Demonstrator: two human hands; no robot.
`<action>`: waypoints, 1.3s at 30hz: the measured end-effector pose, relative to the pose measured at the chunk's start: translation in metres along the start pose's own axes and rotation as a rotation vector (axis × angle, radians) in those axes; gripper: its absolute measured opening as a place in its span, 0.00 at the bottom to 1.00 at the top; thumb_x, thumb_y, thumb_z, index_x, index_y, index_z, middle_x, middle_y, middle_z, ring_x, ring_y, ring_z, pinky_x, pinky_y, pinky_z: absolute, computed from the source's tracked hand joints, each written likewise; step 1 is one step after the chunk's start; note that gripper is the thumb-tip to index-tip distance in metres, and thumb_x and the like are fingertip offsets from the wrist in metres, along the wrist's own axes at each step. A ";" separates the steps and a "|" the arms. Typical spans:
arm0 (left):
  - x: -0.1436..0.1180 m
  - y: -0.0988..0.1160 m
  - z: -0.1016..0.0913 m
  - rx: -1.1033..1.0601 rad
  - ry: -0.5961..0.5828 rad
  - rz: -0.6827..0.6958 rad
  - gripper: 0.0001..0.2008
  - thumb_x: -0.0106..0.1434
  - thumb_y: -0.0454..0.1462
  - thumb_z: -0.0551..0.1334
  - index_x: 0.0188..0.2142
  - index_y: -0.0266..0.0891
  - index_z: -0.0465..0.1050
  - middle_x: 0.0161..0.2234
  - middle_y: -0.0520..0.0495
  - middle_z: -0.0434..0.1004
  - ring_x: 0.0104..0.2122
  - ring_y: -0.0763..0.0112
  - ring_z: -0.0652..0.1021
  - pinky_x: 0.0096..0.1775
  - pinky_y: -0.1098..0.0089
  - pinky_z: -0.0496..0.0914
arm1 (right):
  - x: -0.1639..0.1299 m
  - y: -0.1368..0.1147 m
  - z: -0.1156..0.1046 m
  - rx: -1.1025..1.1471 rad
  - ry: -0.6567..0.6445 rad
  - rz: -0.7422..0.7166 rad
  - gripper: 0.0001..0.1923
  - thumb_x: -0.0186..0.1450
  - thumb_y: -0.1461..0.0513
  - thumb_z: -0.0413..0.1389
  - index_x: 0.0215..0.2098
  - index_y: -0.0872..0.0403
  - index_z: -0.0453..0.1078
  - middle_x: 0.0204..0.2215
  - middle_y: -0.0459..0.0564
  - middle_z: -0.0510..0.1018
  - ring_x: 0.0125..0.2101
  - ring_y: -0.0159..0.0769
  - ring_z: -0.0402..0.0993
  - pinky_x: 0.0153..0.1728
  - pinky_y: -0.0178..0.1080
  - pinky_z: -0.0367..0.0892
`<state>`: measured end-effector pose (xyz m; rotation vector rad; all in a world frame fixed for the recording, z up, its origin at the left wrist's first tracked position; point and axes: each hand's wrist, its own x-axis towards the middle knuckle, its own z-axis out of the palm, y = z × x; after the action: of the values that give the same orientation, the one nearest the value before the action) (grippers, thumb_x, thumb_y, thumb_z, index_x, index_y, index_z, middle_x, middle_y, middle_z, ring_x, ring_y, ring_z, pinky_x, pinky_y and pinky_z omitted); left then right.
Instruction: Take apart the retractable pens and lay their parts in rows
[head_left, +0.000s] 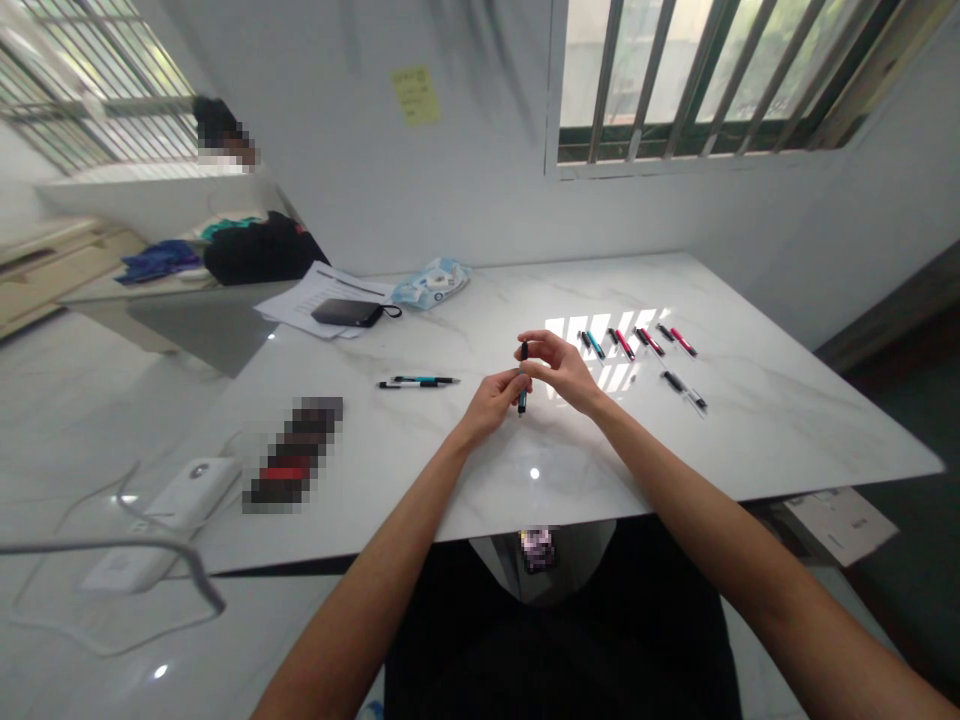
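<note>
Your two hands meet just above the middle of the frame, over the white marble table, and between them they hold one pen upright. Your left hand is curled, its fingertips pinching the lower, teal part of the pen near the tip. Your right hand arches over from the right, thumb and forefinger closed on the dark upper end. The pen stands nearly vertical, lifted off the tabletop — whether its two halves are joined or parted at the grip you cannot tell from here.

To the left of your hands, near the centre of the frame, two pens lie side by side on the table, one teal and black, one white and black. To the right, in a bright patch of window light, a row of pens lies in a line — teal, red and pink ones with dark ends — and just below that row a single black and clear pen lies apart.

Farther back, towards the upper left, a black pouch rests on some papers, with a pack of wipes just beside them. In the lower left a white power strip sits with its cable looping forward.
</note>
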<state>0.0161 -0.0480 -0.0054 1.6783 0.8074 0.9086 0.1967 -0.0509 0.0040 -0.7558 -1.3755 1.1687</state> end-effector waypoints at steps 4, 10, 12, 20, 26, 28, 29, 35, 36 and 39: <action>0.001 -0.002 0.000 -0.016 0.001 -0.002 0.25 0.67 0.57 0.63 0.33 0.36 0.75 0.27 0.50 0.70 0.28 0.72 0.68 0.33 0.69 0.64 | 0.000 -0.002 0.000 -0.004 -0.007 -0.003 0.25 0.60 0.53 0.69 0.53 0.51 0.71 0.35 0.45 0.79 0.32 0.34 0.77 0.36 0.38 0.75; 0.001 -0.004 0.002 -0.022 0.008 -0.001 0.26 0.67 0.58 0.62 0.33 0.36 0.75 0.27 0.50 0.70 0.28 0.72 0.68 0.33 0.70 0.63 | -0.001 -0.004 0.001 -0.036 0.019 0.002 0.26 0.59 0.55 0.70 0.53 0.50 0.72 0.36 0.45 0.81 0.35 0.35 0.79 0.38 0.38 0.75; 0.001 -0.003 0.002 -0.029 0.000 -0.001 0.26 0.67 0.58 0.63 0.33 0.36 0.76 0.28 0.50 0.70 0.28 0.73 0.67 0.33 0.70 0.63 | -0.001 -0.005 0.000 -0.039 0.024 0.021 0.26 0.59 0.54 0.70 0.53 0.49 0.72 0.35 0.45 0.81 0.33 0.35 0.79 0.36 0.39 0.76; -0.004 -0.001 0.007 -0.041 -0.063 -0.066 0.23 0.69 0.53 0.63 0.46 0.35 0.82 0.34 0.48 0.74 0.29 0.74 0.67 0.33 0.71 0.63 | 0.012 -0.040 -0.016 -0.135 0.182 -0.135 0.29 0.62 0.53 0.68 0.59 0.48 0.69 0.42 0.50 0.84 0.45 0.39 0.81 0.51 0.44 0.76; -0.001 0.001 0.006 -0.040 -0.060 -0.039 0.24 0.69 0.53 0.63 0.50 0.36 0.83 0.33 0.48 0.73 0.29 0.74 0.68 0.34 0.71 0.64 | 0.007 -0.077 -0.050 -0.373 0.337 -0.293 0.21 0.65 0.55 0.64 0.55 0.48 0.71 0.43 0.49 0.83 0.45 0.38 0.81 0.48 0.42 0.78; -0.001 0.001 0.005 -0.043 -0.056 -0.024 0.25 0.68 0.53 0.64 0.50 0.36 0.83 0.33 0.48 0.73 0.30 0.73 0.68 0.34 0.71 0.65 | -0.008 -0.081 -0.068 -0.495 0.409 -0.289 0.18 0.65 0.56 0.63 0.53 0.49 0.73 0.42 0.49 0.82 0.43 0.38 0.82 0.46 0.42 0.78; 0.000 0.001 0.005 -0.044 -0.051 -0.018 0.24 0.68 0.53 0.64 0.49 0.36 0.83 0.33 0.49 0.73 0.30 0.73 0.69 0.34 0.71 0.65 | -0.019 -0.081 -0.078 -0.567 0.446 -0.269 0.17 0.65 0.56 0.63 0.52 0.49 0.73 0.41 0.49 0.82 0.41 0.38 0.82 0.45 0.42 0.79; 0.003 0.004 0.007 -0.024 0.001 0.021 0.22 0.68 0.52 0.64 0.46 0.36 0.83 0.31 0.50 0.72 0.30 0.73 0.69 0.34 0.72 0.64 | -0.095 -0.070 -0.127 -1.070 0.567 -0.009 0.20 0.64 0.58 0.61 0.54 0.53 0.77 0.38 0.52 0.84 0.31 0.39 0.82 0.42 0.45 0.79; 0.004 0.004 0.008 -0.016 0.002 0.024 0.22 0.67 0.52 0.64 0.46 0.36 0.84 0.31 0.50 0.72 0.30 0.73 0.69 0.33 0.72 0.63 | -0.104 -0.066 -0.130 -1.143 0.561 0.039 0.21 0.64 0.59 0.61 0.55 0.53 0.76 0.38 0.52 0.85 0.31 0.39 0.82 0.42 0.45 0.78; 0.003 0.006 0.011 0.009 -0.009 0.015 0.22 0.68 0.51 0.63 0.47 0.36 0.83 0.30 0.50 0.72 0.28 0.74 0.67 0.31 0.72 0.61 | -0.119 -0.051 -0.131 -1.282 0.524 0.173 0.21 0.63 0.62 0.61 0.55 0.51 0.76 0.37 0.50 0.85 0.31 0.39 0.83 0.42 0.43 0.76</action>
<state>0.0275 -0.0521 -0.0009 1.6969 0.7945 0.9091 0.3534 -0.1482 -0.0031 -1.9294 -1.5066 0.0069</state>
